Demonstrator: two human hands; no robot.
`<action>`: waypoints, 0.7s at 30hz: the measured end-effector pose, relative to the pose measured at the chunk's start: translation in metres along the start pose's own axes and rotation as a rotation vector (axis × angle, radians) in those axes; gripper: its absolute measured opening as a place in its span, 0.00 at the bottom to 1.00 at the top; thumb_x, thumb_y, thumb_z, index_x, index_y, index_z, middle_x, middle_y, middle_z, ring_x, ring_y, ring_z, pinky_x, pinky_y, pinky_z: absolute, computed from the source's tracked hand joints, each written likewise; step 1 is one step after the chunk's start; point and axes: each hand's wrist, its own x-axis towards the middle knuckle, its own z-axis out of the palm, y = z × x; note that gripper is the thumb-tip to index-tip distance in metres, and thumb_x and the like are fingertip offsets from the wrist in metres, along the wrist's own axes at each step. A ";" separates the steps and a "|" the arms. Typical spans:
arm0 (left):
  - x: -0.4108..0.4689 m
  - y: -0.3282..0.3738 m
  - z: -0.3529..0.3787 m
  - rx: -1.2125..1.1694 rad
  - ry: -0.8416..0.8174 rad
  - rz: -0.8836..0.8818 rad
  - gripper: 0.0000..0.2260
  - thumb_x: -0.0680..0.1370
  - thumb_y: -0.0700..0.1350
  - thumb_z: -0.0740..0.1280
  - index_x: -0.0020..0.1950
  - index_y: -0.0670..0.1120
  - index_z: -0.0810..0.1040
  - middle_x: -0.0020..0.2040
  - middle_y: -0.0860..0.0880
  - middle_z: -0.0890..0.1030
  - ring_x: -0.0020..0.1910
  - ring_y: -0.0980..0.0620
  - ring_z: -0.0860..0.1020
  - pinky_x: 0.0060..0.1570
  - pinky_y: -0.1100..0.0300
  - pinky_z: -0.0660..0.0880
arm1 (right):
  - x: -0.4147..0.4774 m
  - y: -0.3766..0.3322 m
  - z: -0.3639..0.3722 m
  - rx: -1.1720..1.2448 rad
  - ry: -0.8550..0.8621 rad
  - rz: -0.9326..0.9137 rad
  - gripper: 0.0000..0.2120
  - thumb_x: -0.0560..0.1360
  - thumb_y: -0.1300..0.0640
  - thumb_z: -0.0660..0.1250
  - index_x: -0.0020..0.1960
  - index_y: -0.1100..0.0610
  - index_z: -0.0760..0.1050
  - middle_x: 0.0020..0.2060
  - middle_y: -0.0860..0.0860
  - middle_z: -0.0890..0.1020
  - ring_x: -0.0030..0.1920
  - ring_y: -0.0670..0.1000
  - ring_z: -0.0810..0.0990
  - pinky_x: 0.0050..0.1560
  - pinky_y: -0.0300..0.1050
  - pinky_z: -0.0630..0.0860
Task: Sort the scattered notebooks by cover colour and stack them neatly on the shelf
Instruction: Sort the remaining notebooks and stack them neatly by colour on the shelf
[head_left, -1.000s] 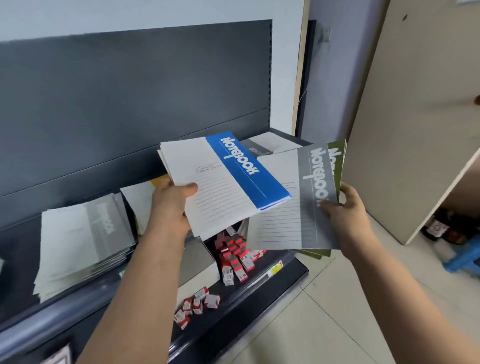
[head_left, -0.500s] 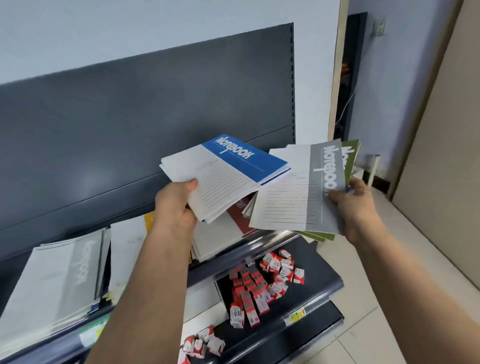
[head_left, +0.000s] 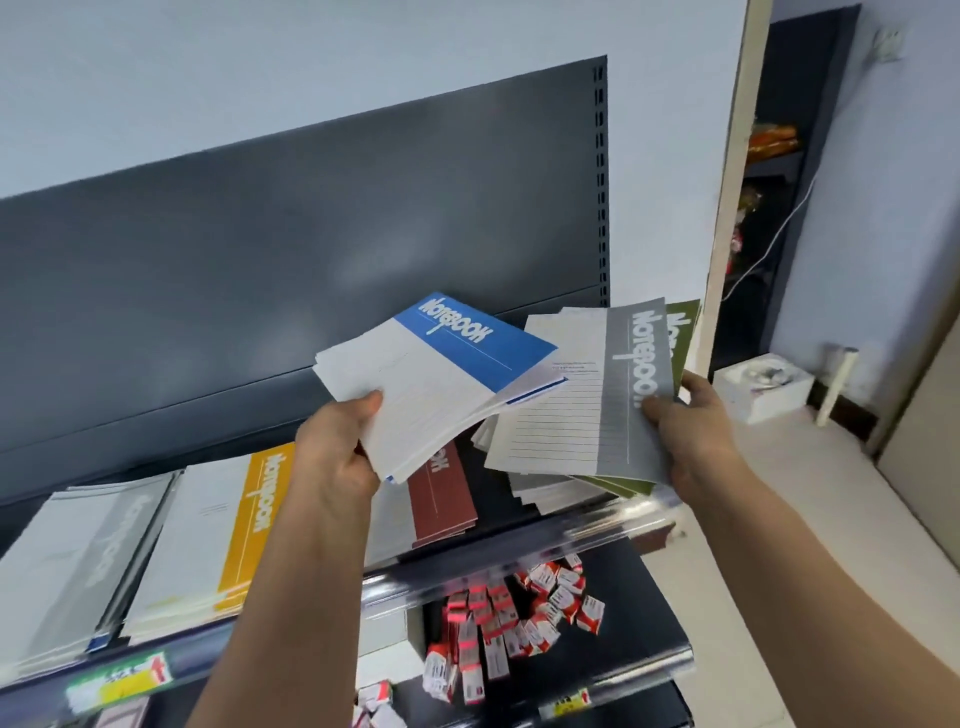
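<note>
Dark panel (head_left: 311, 234) backs the shelf (head_left: 519, 551), whose front rail runs from 8 to 3 o'clock. The left hand (head_left: 337, 457), at centre, grips a wad of blue notebooks (head_left: 441, 384) by its near corner, thumb on top, in the air above the shelf. At 3 o'clock the right hand (head_left: 685, 421) pinches a grey notebook (head_left: 587, 410) with green notebooks (head_left: 683, 332) fanned beneath it. The blue wad's far corner overlaps the grey cover.

On the shelf lie a grey pile (head_left: 78, 561) at 8 o'clock, a yellow pile (head_left: 208, 535) just beside it, a red pile (head_left: 441, 499) under the left hand and a loose heap (head_left: 535, 493) under the right.

The blue wad is held at one corner and already splays, so a lower copy may slide out and drop among the boxes (head_left: 519, 618) at 6 o'clock. The green ones hang past the rail and could slip to the floor if the pinch eases. Setting the right hand's fan down as it is would mix two colours.
</note>
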 end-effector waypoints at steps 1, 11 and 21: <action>0.002 0.001 -0.001 -0.004 0.009 -0.004 0.14 0.76 0.37 0.68 0.62 0.43 0.76 0.52 0.44 0.83 0.44 0.45 0.82 0.29 0.54 0.78 | 0.005 0.000 0.000 0.008 0.017 0.000 0.18 0.79 0.66 0.61 0.66 0.52 0.67 0.54 0.51 0.77 0.42 0.49 0.77 0.36 0.44 0.73; 0.021 -0.005 0.011 -0.050 0.052 -0.009 0.14 0.76 0.36 0.67 0.62 0.41 0.76 0.51 0.44 0.83 0.43 0.45 0.83 0.34 0.50 0.78 | 0.044 -0.015 -0.006 0.098 0.079 0.108 0.19 0.79 0.66 0.61 0.68 0.57 0.68 0.59 0.56 0.78 0.53 0.56 0.78 0.50 0.53 0.76; 0.024 0.004 0.014 -0.069 0.054 0.055 0.15 0.76 0.35 0.67 0.63 0.42 0.76 0.52 0.44 0.83 0.46 0.44 0.83 0.44 0.45 0.80 | 0.048 -0.003 0.002 -0.062 -0.034 0.121 0.19 0.78 0.67 0.63 0.67 0.55 0.68 0.54 0.54 0.77 0.45 0.54 0.78 0.38 0.48 0.75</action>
